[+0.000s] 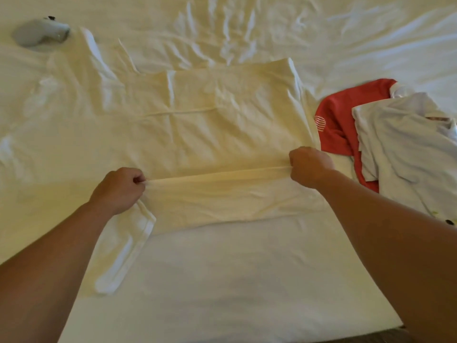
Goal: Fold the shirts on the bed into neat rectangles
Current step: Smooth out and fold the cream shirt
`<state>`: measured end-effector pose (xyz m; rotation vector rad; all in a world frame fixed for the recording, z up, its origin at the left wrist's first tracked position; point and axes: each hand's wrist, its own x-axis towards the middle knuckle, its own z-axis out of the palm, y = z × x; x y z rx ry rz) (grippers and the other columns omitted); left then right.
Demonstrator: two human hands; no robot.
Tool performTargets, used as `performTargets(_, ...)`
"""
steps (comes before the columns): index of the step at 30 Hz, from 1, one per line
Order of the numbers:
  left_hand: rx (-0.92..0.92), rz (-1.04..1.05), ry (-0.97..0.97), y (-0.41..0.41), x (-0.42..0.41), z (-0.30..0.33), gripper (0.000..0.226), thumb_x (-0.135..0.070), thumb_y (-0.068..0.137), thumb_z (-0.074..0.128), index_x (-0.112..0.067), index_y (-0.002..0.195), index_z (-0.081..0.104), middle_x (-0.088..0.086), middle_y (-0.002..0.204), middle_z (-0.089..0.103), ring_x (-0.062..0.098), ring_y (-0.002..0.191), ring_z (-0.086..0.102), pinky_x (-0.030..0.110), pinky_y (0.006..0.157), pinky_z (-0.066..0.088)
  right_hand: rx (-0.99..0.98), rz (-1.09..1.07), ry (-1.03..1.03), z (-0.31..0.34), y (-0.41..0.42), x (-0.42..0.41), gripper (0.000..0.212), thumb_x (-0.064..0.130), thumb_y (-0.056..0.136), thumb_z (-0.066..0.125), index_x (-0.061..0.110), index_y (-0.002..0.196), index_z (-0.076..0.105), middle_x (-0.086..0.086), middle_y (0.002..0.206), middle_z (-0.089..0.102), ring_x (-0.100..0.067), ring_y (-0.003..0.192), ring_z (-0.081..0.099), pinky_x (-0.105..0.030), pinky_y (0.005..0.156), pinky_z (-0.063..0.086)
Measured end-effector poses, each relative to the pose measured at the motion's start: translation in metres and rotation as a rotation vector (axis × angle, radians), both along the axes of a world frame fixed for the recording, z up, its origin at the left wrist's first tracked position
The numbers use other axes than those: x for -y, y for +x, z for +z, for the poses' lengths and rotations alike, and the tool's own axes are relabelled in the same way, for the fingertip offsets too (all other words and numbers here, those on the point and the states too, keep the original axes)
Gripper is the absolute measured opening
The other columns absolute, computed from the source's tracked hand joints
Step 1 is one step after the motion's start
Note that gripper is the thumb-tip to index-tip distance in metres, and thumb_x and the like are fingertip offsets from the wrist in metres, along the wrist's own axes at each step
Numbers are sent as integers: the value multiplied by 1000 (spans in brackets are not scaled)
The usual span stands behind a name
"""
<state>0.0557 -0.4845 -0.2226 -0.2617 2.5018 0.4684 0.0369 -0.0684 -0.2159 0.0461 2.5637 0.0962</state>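
Note:
A cream shirt (210, 129) lies spread flat across the middle of the white bed (222, 280). Its near part is lifted into a taut fold that runs between my two hands. My left hand (120, 189) pinches the left end of that fold, with a white-edged sleeve (123, 248) trailing below it. My right hand (310, 167) grips the right end of the fold. To the right lies a red shirt (338, 120), partly covered by a white shirt (405, 149).
A grey controller-like object (40, 32) rests on the sheet at the far left. The wrinkled sheet stretches away behind the cream shirt. The bed's near edge (371, 331) shows at the bottom right, with darker floor beyond it.

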Motion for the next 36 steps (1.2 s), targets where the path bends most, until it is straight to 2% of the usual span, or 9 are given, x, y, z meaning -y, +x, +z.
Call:
performTargets(3, -17, 31, -31, -14, -3, -5, 23, -12, 89, 57, -24, 71, 65, 2, 79, 65, 26, 75, 59, 37, 66, 50, -48, 24, -14, -7, -18, 0, 21, 10, 87, 54, 17, 103, 65, -6, 110, 62, -30, 106, 60, -34, 77, 43)
performTargets(7, -51, 72, -53, -26, -4, -11, 21, -14, 90, 57, -24, 73, 63, 2, 79, 64, 27, 74, 59, 34, 62, 44, -76, 42, -23, -11, -34, 0, 22, 9, 89, 52, 15, 107, 64, -7, 109, 59, -30, 106, 57, -37, 79, 42)
performTargets(15, -134, 133, -121, -38, -9, -14, 19, -14, 90, 55, -22, 77, 64, 0, 79, 62, 32, 76, 57, 37, 66, 46, -89, 42, -46, -18, -50, 0, 27, 10, 87, 53, 15, 112, 62, -7, 112, 60, -31, 109, 55, -41, 85, 46)
performTargets(24, -248, 157, -167, -36, -16, -26, 17, -12, 91, 52, -17, 81, 65, 7, 88, 61, 34, 77, 54, 40, 64, 45, -157, 53, -32, -30, -50, -1, 25, 9, 89, 54, 14, 113, 61, -7, 113, 58, -30, 109, 55, -38, 78, 40)
performTargets(27, -340, 132, -222, -27, -23, -28, 11, -15, 90, 58, -12, 94, 68, 14, 103, 58, 40, 91, 54, 46, 75, 44, -308, 68, -11, -38, -43, -2, 21, 8, 87, 55, 10, 106, 64, -11, 112, 58, -35, 107, 53, -43, 81, 40)
performTargets(30, -538, 0, -260, -3, -46, -30, 34, -22, 83, 61, -11, 115, 65, 18, 120, 56, 43, 108, 53, 52, 88, 40, -562, -60, -127, -41, -21, 12, 25, 9, 76, 55, 9, 97, 67, -13, 108, 59, -38, 100, 54, -46, 79, 42)
performTargets(32, -616, -169, -189, 19, -73, -36, 46, -31, 85, 57, -12, 127, 62, 17, 131, 57, 41, 115, 54, 52, 93, 39, -648, -80, -284, -42, 3, 37, 30, 18, 77, 53, 11, 103, 68, -12, 117, 61, -37, 103, 55, -45, 82, 44)
performTargets(34, -544, -343, -161, 40, -99, -51, 59, -45, 93, 49, -15, 143, 54, 17, 148, 50, 42, 131, 49, 55, 103, 36, -569, -13, -381, -48, 27, 63, 40, 29, 87, 50, 13, 121, 65, -15, 138, 55, -38, 122, 52, -47, 94, 43)
performTargets(36, -407, -395, -184, 50, -113, -64, 72, -58, 95, 39, -21, 156, 37, 13, 163, 30, 41, 146, 33, 59, 112, 26, -388, 44, -366, -59, 47, 74, 54, 43, 99, 40, 18, 146, 48, -13, 161, 31, -35, 146, 30, -48, 111, 32)
